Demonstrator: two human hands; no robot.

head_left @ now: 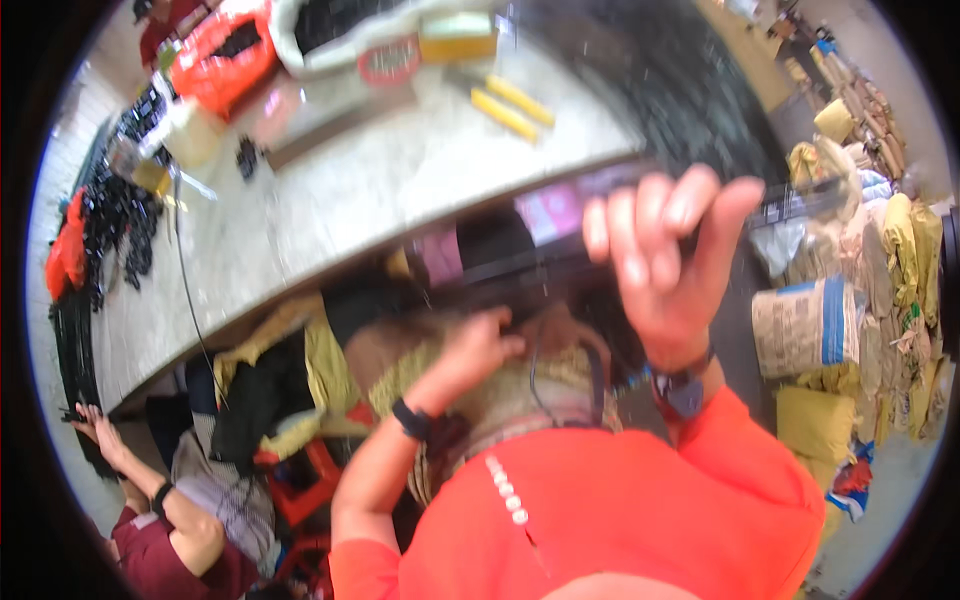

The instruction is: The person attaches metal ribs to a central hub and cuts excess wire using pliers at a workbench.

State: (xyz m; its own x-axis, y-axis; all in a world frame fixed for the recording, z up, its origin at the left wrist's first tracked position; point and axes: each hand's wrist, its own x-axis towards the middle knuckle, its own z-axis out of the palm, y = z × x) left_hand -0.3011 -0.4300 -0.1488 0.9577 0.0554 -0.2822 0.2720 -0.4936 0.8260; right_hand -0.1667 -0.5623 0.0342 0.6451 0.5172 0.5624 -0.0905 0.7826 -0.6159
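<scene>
My right hand (pixel 665 265) is raised in front of the table edge, palm showing, with its fingers apart and half bent. A long dark strip (pixel 800 203) runs behind it; whether the hand touches the strip is unclear. Lower and to the left, my left hand (pixel 478 350) hovers over my lap, somewhat blurred. Its fingers are loosely bent with gaps between them, and I see nothing held there. Just beyond it, below the tabletop, lie dark material and a pink-purple printed piece (pixel 550 212). A thin dark cord (pixel 537 365) hangs by my lap.
On the grey table (pixel 350 200) lie two yellow sticks (pixel 510 107), a yellow box (pixel 458 38), a red bag (pixel 222 62) and black strips (pixel 125 200). A co-worker (pixel 180 540) sits at the left. Sacks and a carton (pixel 803 328) are piled at the right.
</scene>
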